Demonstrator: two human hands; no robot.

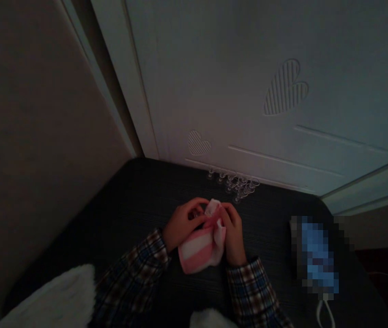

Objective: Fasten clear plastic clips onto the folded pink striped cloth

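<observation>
A pink and white striped cloth (197,250), bunched at its top, hangs between my two hands just above the dark table. My left hand (182,223) is closed, its thumb and forefinger at the bunched part. Inside the curl of its fingers glints a small clear object (196,213), mostly hidden. On the other side, my right hand (233,232) grips the cloth's upper right edge with bent fingers. Past the hands, several small clear stemmed pieces (238,184) stand in a cluster; I cannot make out their exact kind.
The dark table (139,196) meets a white panel (214,91) with raised hearts at the back. A phone-like object (317,255), blurred out and with a white strap (325,314), lies at right. White fluffy fabric (53,296) shows at lower left.
</observation>
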